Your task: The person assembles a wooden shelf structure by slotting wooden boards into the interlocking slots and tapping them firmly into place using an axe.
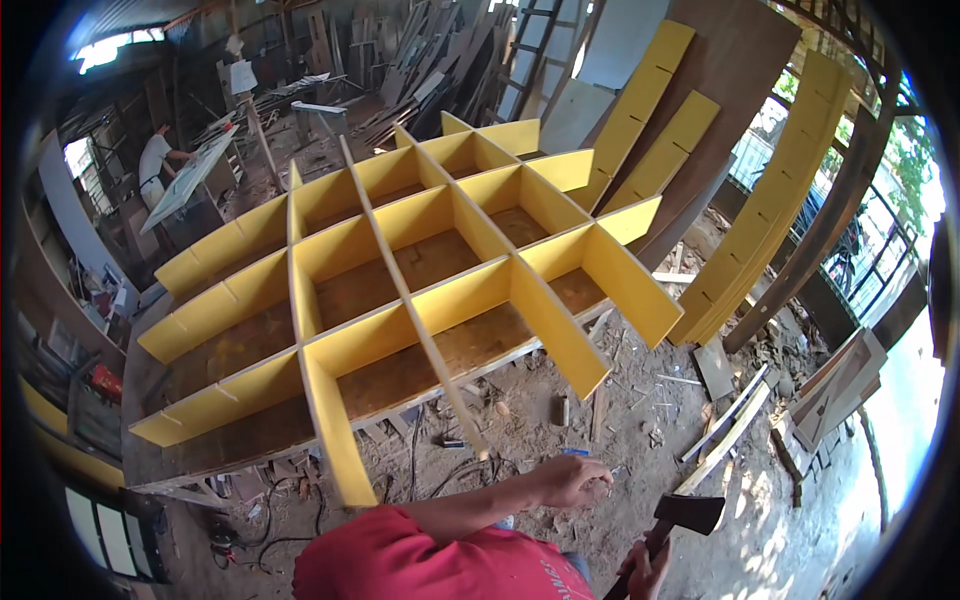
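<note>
My right hand (652, 567) grips the handle of a hatchet (690, 513), its dark head raised at the lower right. In front of my body, my left hand (578, 482) is held with its fingers curled closed; whatever lies inside them is hidden or too small to name. Beyond my arms, a grid of interlocked yellow boards (440, 290) stands on edge on a brown wooden worktable (230, 425). Some board ends stick out past the table's near edge. Neither hand touches the grid.
Slotted yellow boards (765, 200) lean at the right beside a large brown panel (745, 60). Wood strips (725, 425) and scraps litter the dirt floor. Cables (265, 530) lie below the table. Another person (155, 165) works at a panel, far left.
</note>
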The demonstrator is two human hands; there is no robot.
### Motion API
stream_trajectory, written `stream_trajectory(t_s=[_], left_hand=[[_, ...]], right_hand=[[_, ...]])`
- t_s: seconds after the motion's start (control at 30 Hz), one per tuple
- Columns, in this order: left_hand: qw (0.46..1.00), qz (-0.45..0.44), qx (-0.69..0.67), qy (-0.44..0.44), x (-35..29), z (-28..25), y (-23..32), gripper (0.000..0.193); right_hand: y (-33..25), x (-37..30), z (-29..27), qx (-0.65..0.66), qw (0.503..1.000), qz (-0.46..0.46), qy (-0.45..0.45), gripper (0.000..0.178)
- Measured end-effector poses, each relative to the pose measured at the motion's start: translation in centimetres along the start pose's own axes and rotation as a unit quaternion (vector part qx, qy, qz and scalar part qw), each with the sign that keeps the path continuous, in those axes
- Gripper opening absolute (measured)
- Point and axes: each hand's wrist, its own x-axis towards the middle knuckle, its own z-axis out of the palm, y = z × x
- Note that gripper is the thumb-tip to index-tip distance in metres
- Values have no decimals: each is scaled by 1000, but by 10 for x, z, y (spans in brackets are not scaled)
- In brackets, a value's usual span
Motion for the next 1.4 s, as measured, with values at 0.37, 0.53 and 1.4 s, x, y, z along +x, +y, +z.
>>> stream_trajectory(t_s=[0.37, 0.53, 1.4], left_hand=[[991, -66, 94, 73, 221, 6, -86, 29], [979, -127, 136, 81, 334, 14, -99, 31], [959, -250, 78, 105, 903, -221, -340, 56]], right_hand=[[-26, 302, -83, -68, 991, -10, -115, 33], [-89, 447, -104, -114, 975, -7, -193, 40], [-299, 1087, -8, -208, 951, -26, -228, 40]])
